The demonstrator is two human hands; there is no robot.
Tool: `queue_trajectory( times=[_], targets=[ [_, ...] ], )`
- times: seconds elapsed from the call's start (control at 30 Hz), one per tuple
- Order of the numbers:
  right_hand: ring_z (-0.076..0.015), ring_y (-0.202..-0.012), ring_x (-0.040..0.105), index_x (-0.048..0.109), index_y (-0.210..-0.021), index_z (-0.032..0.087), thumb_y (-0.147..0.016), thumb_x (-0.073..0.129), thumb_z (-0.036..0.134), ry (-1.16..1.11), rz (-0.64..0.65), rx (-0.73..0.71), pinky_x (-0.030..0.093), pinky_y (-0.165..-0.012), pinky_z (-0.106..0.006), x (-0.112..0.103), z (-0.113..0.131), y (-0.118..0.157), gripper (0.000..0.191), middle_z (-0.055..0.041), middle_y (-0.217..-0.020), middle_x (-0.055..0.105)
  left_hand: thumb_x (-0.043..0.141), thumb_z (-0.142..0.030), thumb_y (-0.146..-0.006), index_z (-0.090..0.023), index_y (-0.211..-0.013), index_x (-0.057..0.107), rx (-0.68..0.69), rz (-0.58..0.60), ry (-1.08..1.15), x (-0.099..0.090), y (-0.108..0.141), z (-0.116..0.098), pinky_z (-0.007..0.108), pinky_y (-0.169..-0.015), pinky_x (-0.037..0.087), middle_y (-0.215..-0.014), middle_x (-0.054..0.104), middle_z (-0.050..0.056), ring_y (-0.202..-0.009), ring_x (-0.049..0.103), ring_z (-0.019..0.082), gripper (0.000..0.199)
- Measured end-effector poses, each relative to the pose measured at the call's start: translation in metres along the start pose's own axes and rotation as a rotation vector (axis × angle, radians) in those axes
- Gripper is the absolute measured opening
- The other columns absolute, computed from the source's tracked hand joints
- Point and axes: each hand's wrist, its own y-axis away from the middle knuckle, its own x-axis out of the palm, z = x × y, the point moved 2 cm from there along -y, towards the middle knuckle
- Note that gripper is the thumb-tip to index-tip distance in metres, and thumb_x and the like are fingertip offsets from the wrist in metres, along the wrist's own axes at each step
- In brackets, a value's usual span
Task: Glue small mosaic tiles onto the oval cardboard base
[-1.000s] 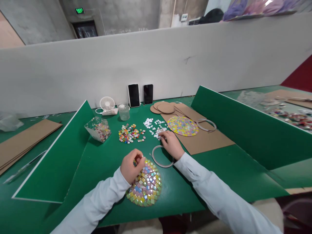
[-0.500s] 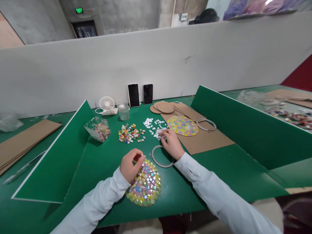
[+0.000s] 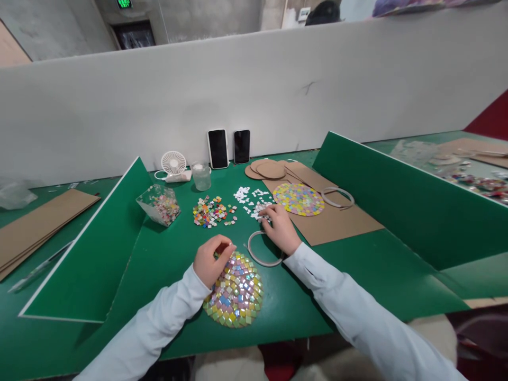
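Observation:
Near the table's front edge lies a round mosaic [image 3: 236, 293] of shiny yellow, pink, blue and green tiles. Over its upper left rim is my left hand [image 3: 212, 260], thumb and forefinger pinched; anything between the fingertips is too small to make out. My right hand [image 3: 280, 227] reaches down to the near edge of the white tiles [image 3: 254, 200], its fingers bent among them, and what they grip is hidden. Below that hand a pale ring of tubing [image 3: 256, 258] lies partly under my wrist. A pile of multicoloured tiles [image 3: 209, 211] sits left of the white ones.
A clear container of tiles [image 3: 161, 205], a small fan [image 3: 173, 163], a cup [image 3: 201, 177] and two phones [image 3: 218, 149] stand behind. Right are a second mosaic [image 3: 299, 199], another ring [image 3: 345, 205] and cardboard [image 3: 337, 227]. Green dividers [image 3: 408, 206] flank the workspace.
The whole view has shifted slightly, so things sit higher in the picture. Both hands keep nearly the same places, the left over the mosaic and the right at the white tiles.

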Motion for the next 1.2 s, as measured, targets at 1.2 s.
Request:
queue_trajectory(
  times=[1.2],
  targets=[
    [-0.0155, -0.066, 0.046, 0.048, -0.074, 0.017, -0.077, 0.039, 0.015, -0.219, 0.125, -0.231, 0.038, -0.061, -0.027, -0.013, 0.065, 0.023, 0.009, -0.0041, -0.067, 0.053, 0.059, -0.028, -0.057, -0.011, -0.083, 0.057, -0.561, 0.264, 0.767, 0.004, -0.009, 0.019, 0.019, -0.038, 0.031, -0.065, 0.054, 0.0, -0.04, 0.042, 0.003, 0.031]
  ],
)
